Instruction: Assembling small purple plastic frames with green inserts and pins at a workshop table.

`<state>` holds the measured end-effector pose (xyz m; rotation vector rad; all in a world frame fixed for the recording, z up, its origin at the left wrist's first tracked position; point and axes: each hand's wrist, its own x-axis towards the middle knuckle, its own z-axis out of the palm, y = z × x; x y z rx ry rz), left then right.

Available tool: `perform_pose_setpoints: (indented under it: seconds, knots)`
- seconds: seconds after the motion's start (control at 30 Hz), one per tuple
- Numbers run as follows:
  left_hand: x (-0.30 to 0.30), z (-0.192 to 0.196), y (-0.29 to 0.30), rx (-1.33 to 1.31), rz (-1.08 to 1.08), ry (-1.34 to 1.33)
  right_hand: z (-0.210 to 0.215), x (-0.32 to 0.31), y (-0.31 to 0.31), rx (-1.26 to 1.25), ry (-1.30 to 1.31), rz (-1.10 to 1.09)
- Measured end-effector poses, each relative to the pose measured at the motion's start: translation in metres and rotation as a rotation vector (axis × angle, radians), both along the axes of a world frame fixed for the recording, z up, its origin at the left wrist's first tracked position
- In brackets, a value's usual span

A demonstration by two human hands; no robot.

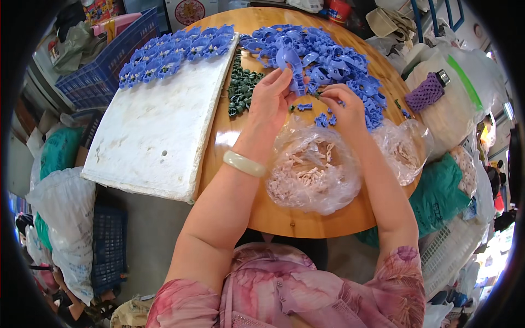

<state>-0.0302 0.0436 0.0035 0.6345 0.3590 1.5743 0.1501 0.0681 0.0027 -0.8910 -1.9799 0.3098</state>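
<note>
My left hand (269,95) is closed on a curved blue plastic part (289,57) with a narrow ribbed end, held up over the round table. Close beside its lower end, my right hand (348,109) pinches its fingertips together; what lies between them is too small to make out. Behind both hands spreads a heap of similar blue parts (342,68). Small dark green pieces (240,90) lie left of my left hand. A few little blue pieces (322,119) rest on the wood below my fingers.
On the left, a white foam board (153,126) carries rows of blue parts (175,52) at its far end. Clear plastic bags of small pale pink pieces, one large (311,175) and one smaller (403,150), sit nearer me. A blue crate (109,71) stands beyond the board.
</note>
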Motion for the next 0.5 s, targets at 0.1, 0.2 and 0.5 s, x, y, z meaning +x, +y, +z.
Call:
perform_pose_setpoints:
  seconds: [0.1, 0.2, 0.5]
  knots:
    - [0.005, -0.007, 0.0, -0.024, -0.068, 0.037, 0.012, 0.005, -0.022, 0.006, 0.109, 0.004]
    - [0.017, -0.009, -0.006, -0.009, -0.204, 0.004, 0.023, 0.008, -0.036, 0.222, 0.079, -0.027]
    - [0.032, -0.019, -0.011, 0.113, -0.389, -0.055, 0.035, 0.014, -0.054, 0.478, -0.007, -0.078]
